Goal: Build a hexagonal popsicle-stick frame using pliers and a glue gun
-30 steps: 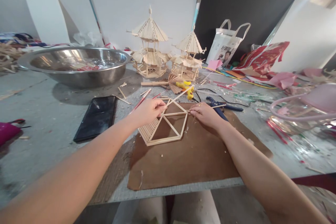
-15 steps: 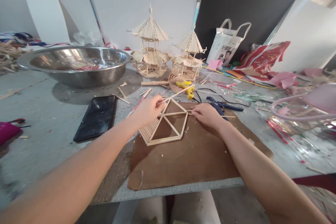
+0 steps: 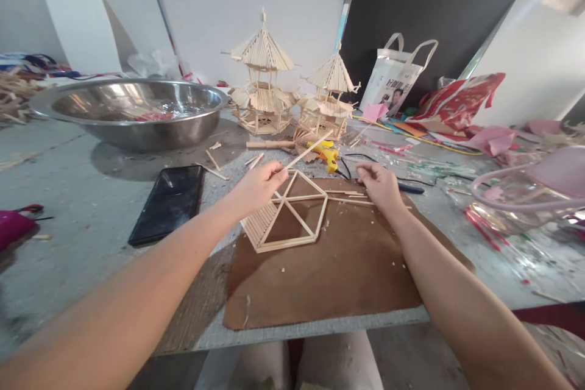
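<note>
A thin wooden stick [image 3: 309, 150] slants up and to the right from my left hand [image 3: 261, 190], which is closed on its lower end. Beneath that hand lies a flat hexagonal frame of wooden sticks [image 3: 299, 228] with spokes; its left section is filled with sticks laid side by side. My right hand [image 3: 380, 187] is curled at the right, over the loose sticks [image 3: 350, 200] beside the frame. Its fingertips are together, and whatever they may hold is hidden. Blue-handled pliers [image 3: 411, 188] are mostly covered by this hand.
The frame rests on a brown board [image 3: 347, 280]. Beyond it are a yellow glue gun [image 3: 329, 157] and two stick-built pagoda models [image 3: 264, 100] [image 3: 329, 106]. A black phone [image 3: 168, 204] and a steel basin [image 3: 150, 134] stand left. A clear container with a pink handle [image 3: 516, 195] is right.
My right hand has moved right and slightly up, away from the frame, and now covers most of the pliers. The stick in my left hand has tilted more steeply upward.
</note>
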Motion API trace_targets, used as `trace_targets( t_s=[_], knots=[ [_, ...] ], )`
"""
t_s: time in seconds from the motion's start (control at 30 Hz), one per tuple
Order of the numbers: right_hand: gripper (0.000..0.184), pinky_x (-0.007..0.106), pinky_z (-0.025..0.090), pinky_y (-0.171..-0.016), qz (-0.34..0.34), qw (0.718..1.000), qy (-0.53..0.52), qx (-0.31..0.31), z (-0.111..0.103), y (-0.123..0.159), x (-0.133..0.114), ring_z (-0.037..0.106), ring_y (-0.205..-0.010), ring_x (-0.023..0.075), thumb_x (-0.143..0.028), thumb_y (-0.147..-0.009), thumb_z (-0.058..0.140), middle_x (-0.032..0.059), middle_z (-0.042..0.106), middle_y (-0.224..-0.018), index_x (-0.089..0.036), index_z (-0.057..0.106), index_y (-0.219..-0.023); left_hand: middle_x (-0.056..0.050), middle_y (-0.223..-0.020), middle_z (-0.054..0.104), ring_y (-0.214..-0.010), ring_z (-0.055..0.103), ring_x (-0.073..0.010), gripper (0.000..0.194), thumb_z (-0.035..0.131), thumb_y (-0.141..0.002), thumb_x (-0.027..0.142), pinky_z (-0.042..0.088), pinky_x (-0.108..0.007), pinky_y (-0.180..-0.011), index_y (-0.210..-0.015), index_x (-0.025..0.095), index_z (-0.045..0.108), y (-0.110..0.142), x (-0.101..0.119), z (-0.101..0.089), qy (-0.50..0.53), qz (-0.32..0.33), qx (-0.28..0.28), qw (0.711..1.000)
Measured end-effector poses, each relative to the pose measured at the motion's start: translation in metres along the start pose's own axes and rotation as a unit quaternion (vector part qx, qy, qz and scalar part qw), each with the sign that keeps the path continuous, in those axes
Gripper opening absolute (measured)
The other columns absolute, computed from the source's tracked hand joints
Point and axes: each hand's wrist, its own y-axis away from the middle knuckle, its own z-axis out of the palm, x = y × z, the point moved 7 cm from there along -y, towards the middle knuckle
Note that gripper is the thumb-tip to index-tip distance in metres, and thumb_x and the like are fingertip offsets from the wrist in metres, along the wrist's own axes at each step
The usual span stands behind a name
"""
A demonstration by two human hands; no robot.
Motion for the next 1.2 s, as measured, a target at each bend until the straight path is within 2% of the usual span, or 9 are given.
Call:
trace_targets(
  t_s=[0.07, 0.17, 0.23, 0.3, 0.4, 0.47, 0.57, 0.83, 1.2],
  knots=[
    [0.029, 0.032, 0.047, -0.064, -0.029, 0.997, 0.003, 0.069, -0.014, -0.001, -0.002, 0.057, -0.067, 0.0162, -0.029, -0.076, 0.045, 0.0074, 0.063, -0.088, -0.017, 0.06, -0.098, 0.004, -0.055, 0.037, -0.049, 0.034, -0.0086, 0.025, 0.035, -0.081, 0.037, 0.028, -0.022, -0.05, -0.076, 0.017, 0.049, 0.002, 0.001, 0.007, 0.041, -0.009, -0.048, 0.998],
    [0.032, 0.037, 0.042, -0.081, -0.162, 0.979, 0.076, 0.097, -0.021, 0.006, -0.03, 0.053, -0.095, 0.0208, -0.028, -0.077, 0.047, 0.0107, 0.056, -0.109, -0.019, 0.056, -0.107, 0.004, -0.055, 0.041, -0.05, 0.037, -0.0088, 0.029, 0.038, -0.08, 0.039, 0.029, -0.021, -0.051, -0.076, 0.016, 0.055, 0.008, 0.004, 0.021, 0.037, -0.004, -0.145, 0.989],
    [0.029, 0.04, 0.035, -0.09, -0.239, 0.962, 0.119, 0.052, -0.014, 0.014, -0.051, 0.047, -0.107, 0.0223, -0.029, -0.079, 0.047, 0.0095, 0.055, -0.113, -0.022, 0.057, -0.105, 0.002, -0.06, 0.05, -0.055, 0.042, -0.0095, 0.031, 0.041, -0.078, 0.041, 0.031, -0.022, -0.054, -0.078, 0.016, 0.06, 0.011, 0.006, 0.03, 0.007, 0.011, -0.198, 0.98],
    [0.024, 0.036, 0.035, -0.088, -0.278, 0.95, 0.127, -0.058, 0.001, 0.023, -0.064, 0.051, -0.101, 0.0205, -0.031, -0.082, 0.045, 0.0068, 0.061, -0.105, -0.022, 0.061, -0.097, 0.0, -0.068, 0.058, -0.062, 0.048, -0.0107, 0.033, 0.043, -0.077, 0.042, 0.034, -0.022, -0.06, -0.082, 0.017, 0.064, 0.014, 0.009, 0.038, -0.01, 0.024, -0.238, 0.971],
    [0.03, 0.025, 0.039, -0.068, -0.239, 0.935, 0.113, -0.235, 0.024, 0.034, -0.067, 0.059, -0.074, 0.0143, -0.036, -0.085, 0.039, 0.003, 0.067, -0.081, -0.021, 0.065, -0.085, -0.002, -0.076, 0.063, -0.068, 0.053, -0.0122, 0.036, 0.044, -0.077, 0.044, 0.036, -0.022, -0.064, -0.084, 0.016, 0.066, 0.017, 0.012, 0.046, -0.041, 0.04, -0.27, 0.961],
    [0.034, 0.022, 0.035, -0.056, -0.19, 0.93, 0.115, -0.293, 0.031, 0.038, -0.062, 0.056, -0.06, 0.0116, -0.04, -0.085, 0.039, 0.0015, 0.066, -0.068, -0.02, 0.065, -0.079, -0.003, -0.074, 0.063, -0.066, 0.053, -0.0125, 0.037, 0.045, -0.075, 0.045, 0.036, -0.022, -0.061, -0.082, 0.015, 0.067, 0.019, 0.013, 0.049, -0.075, 0.044, -0.278, 0.957],
    [0.036, 0.02, 0.029, -0.051, -0.148, 0.922, 0.122, -0.337, 0.035, 0.039, -0.056, 0.049, -0.053, 0.0094, -0.046, -0.08, 0.044, -0.001, 0.059, -0.057, -0.019, 0.065, -0.071, -0.002, -0.073, 0.065, -0.065, 0.055, -0.0118, 0.033, 0.05, -0.072, 0.043, 0.036, -0.021, -0.06, -0.082, 0.016, 0.067, 0.022, 0.013, 0.051, -0.091, 0.042, -0.293, 0.951],
    [0.037, 0.02, 0.026, -0.051, -0.114, 0.903, 0.126, -0.394, 0.049, 0.045, -0.048, 0.044, -0.054, 0.0086, -0.048, -0.079, 0.044, -0.0023, 0.055, -0.058, -0.018, 0.063, -0.068, -0.001, -0.076, 0.068, -0.067, 0.057, -0.0111, 0.021, 0.056, -0.067, 0.03, 0.037, -0.021, -0.06, -0.081, 0.018, 0.066, 0.023, 0.005, 0.055, -0.085, 0.033, -0.318, 0.944],
    [0.034, 0.021, 0.028, -0.053, -0.113, 0.898, 0.128, -0.404, 0.055, 0.048, -0.046, 0.049, -0.057, 0.01, -0.049, -0.078, 0.046, -0.0009, 0.06, -0.063, -0.02, 0.064, -0.07, -0.001, -0.071, 0.067, -0.061, 0.055, -0.0105, 0.017, 0.057, -0.065, 0.028, 0.036, -0.021, -0.056, -0.074, 0.017, 0.067, 0.025, 0.003, 0.058, -0.096, 0.029, -0.339, 0.935]
  ],
)
